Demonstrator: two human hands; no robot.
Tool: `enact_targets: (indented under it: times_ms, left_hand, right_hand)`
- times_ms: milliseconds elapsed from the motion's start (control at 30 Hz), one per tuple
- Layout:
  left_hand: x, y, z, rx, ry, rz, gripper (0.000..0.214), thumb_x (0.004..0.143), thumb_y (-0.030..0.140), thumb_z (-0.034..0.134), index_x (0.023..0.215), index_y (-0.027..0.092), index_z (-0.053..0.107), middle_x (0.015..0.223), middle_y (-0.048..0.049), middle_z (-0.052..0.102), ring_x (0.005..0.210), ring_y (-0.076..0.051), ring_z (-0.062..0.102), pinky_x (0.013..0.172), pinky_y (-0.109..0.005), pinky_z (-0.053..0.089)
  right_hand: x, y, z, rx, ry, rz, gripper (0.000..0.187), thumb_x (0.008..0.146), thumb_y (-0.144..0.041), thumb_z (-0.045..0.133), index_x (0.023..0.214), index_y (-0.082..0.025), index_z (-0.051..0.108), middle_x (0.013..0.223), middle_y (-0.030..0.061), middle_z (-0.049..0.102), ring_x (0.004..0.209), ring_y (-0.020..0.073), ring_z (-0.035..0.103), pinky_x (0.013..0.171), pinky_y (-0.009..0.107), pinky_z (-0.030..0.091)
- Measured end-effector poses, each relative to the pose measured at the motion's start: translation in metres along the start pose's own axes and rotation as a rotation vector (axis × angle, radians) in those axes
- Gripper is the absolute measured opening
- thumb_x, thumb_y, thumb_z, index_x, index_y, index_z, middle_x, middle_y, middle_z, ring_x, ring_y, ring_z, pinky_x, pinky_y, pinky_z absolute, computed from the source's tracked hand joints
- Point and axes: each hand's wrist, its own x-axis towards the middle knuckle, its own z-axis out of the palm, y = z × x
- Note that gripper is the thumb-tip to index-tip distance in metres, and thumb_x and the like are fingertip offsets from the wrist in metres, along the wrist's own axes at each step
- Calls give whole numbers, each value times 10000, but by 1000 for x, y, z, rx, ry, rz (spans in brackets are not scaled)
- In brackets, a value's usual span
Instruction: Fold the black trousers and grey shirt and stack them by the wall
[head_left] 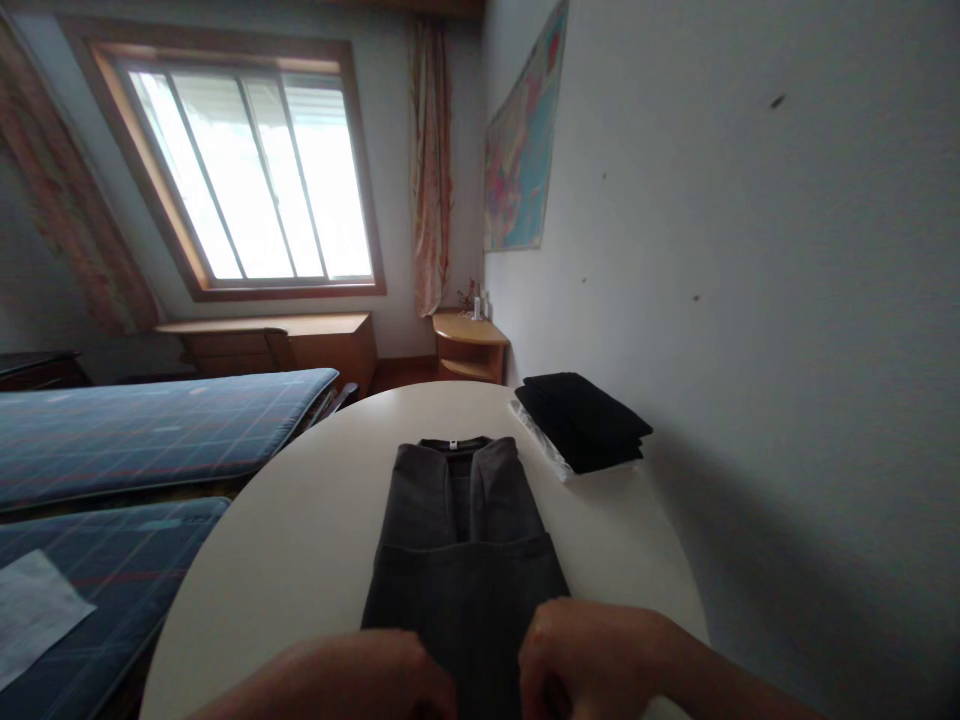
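Your left hand (375,675) and right hand (592,655) sit curled on the folded grey garment (465,570), near edge; cannot tell whether they grip it.

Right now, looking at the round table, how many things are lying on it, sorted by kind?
Grey garment, touched at its near edge by the left hand and right hand: 1
Black folded pile: 1
Clear plastic bag, at the pile's edge: 1
Total: 3

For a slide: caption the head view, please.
Left hand and right hand at the near end of a folded grey garment on a white table.
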Motion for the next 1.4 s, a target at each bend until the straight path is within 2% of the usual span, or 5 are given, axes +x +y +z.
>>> enact_targets:
  times_ms: [233,433,633,900,1400]
  left_hand:
    - [21,-39,-57,262,582,-195,380,898,304,568,1277,278,585,1397,-65,564,1279,-263,526,1080,-416,430]
    - [54,-98,-63,373,533,-399,610,970,536,423,1526,291,366,1644,-72,210,1512,-345,137,1199,-540,214]
    - [68,-110,-63,341,502,-431,675,961,606,392,1559,313,282,1654,-78,167,1509,-377,120,1191,-568,191]
    - [32,-70,-78,268,428,-138,301,923,423,540,1138,255,667,1110,-56,665,1066,-237,600,951,-361,465]
    - [29,-25,-67,210,275,-307,247,753,339,687,955,233,591,1013,-30,682,892,-236,652,726,-289,465]
  right_hand:
    - [31,56,-50,-154,674,331,393,932,-391,540,1251,-194,659,1264,110,659,1143,251,609,988,341,441]
    - [78,117,-71,-137,602,630,741,983,-551,382,1542,-69,316,1609,193,242,1492,312,216,1204,420,194]
    - [98,141,-69,-170,605,657,787,932,-649,434,1531,-145,359,1620,156,230,1498,334,169,1208,475,136]
    - [65,97,-75,-182,668,379,364,930,-490,563,1075,-189,706,1144,105,668,1106,256,584,1001,387,395]
    - [46,30,-48,-57,366,251,287,744,-325,786,924,-199,600,932,12,649,820,174,589,669,251,363]
